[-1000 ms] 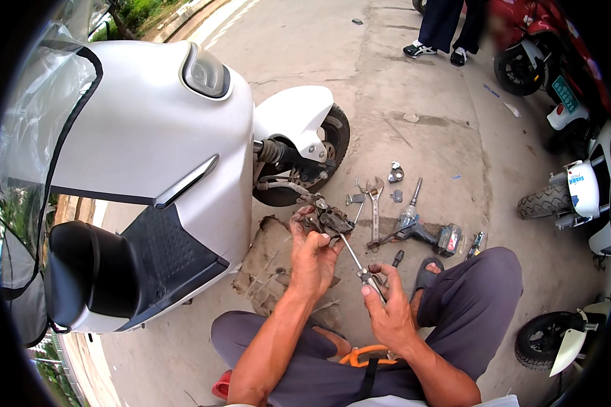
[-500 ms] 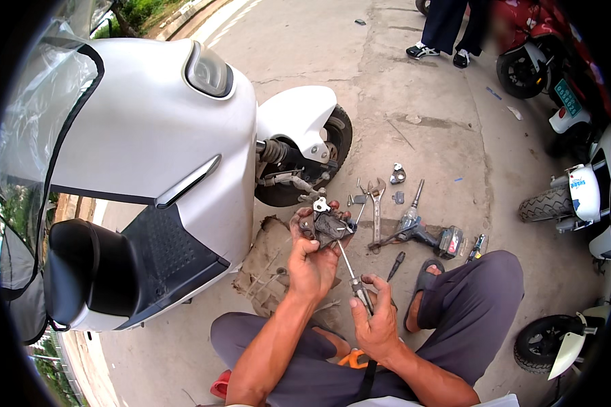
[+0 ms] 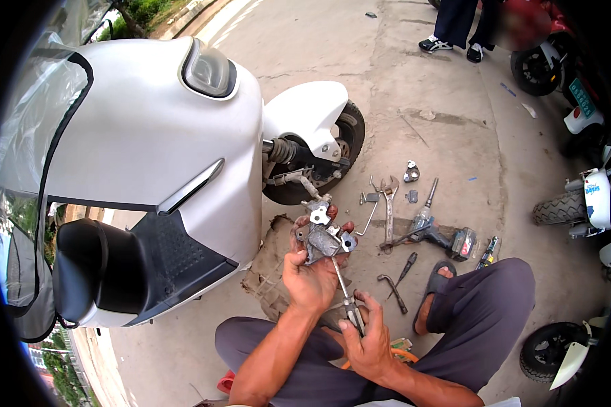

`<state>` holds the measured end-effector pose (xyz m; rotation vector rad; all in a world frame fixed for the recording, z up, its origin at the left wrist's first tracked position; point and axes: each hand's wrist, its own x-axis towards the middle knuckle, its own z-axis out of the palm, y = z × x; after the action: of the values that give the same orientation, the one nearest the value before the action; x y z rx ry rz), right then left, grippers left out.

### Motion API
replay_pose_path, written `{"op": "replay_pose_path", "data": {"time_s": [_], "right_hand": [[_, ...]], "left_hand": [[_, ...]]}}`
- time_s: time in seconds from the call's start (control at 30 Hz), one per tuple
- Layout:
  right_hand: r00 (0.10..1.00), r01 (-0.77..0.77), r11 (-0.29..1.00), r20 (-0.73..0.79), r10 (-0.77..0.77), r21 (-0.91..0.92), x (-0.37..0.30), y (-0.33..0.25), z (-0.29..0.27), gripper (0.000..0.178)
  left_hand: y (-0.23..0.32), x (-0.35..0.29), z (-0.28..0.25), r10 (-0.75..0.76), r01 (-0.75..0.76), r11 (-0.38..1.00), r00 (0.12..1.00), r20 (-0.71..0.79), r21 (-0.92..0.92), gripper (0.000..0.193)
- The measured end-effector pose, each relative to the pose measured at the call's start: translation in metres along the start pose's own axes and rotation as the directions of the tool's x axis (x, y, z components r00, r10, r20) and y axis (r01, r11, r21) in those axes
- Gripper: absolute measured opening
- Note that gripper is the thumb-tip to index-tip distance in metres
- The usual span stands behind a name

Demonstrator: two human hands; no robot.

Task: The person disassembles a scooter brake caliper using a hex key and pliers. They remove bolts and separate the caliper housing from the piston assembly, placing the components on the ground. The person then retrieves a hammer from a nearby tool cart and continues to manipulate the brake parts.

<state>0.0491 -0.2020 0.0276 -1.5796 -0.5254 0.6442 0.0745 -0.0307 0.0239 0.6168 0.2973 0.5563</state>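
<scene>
My left hand (image 3: 310, 279) is closed around a greasy metal brake caliper (image 3: 324, 241), holding it up from below beside the scooter's front wheel. In my right hand (image 3: 368, 342) is a screwdriver (image 3: 352, 316) with a long shaft, its fingers wrapped round the handle. The shaft points up and away from me, and its tip meets the near edge of the caliper. Whether the tip sits in a slot or only touches the metal, I cannot tell. My left palm and the caliper hide some of my left fingers.
A white scooter (image 3: 149, 122) fills the left, its front wheel (image 3: 349, 136) nearby. On the pavement lie an adjustable wrench (image 3: 389, 210), a cordless impact wrench (image 3: 441, 234), a small metal part (image 3: 411, 171) and an L-shaped socket wrench (image 3: 394, 293). A bystander's shoes (image 3: 436, 45) and parked scooters line the right.
The caliper has turned in my left hand, so more of its metal face shows. My right hand and the screwdriver have shifted slightly down and left. The whole view has swung a little.
</scene>
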Motion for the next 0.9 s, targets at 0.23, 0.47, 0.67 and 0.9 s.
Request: {"op": "replay_pose_path", "data": {"time_s": [0.23, 0.47, 0.67, 0.9], "right_hand": [[0.992, 0.032, 0.968, 0.125, -0.001, -0.249, -0.006, -0.034, -0.027, 0.053], [0.992, 0.090, 0.980, 0.101, -0.073, -0.176, 0.023, -0.090, -0.099, 0.041], [0.939, 0.212, 0.936, 0.324, -0.116, -0.280, 0.079, -0.116, -0.112, 0.036], [0.899, 0.383, 0.891, 0.320, -0.298, -0.245, 0.100, -0.093, -0.100, 0.033]], "left_hand": [[0.014, 0.002, 0.005, 0.023, -0.008, 0.989, 0.995, -0.099, 0.146, 0.055], [0.053, 0.001, 0.000, -0.069, 0.074, 0.996, 0.993, -0.094, 0.047, 0.059], [0.075, 0.001, 0.004, -0.142, 0.142, 0.990, 0.974, -0.176, -0.013, 0.062], [0.078, 0.001, 0.001, -0.197, 0.182, 0.978, 0.967, -0.164, -0.106, 0.068]]}}
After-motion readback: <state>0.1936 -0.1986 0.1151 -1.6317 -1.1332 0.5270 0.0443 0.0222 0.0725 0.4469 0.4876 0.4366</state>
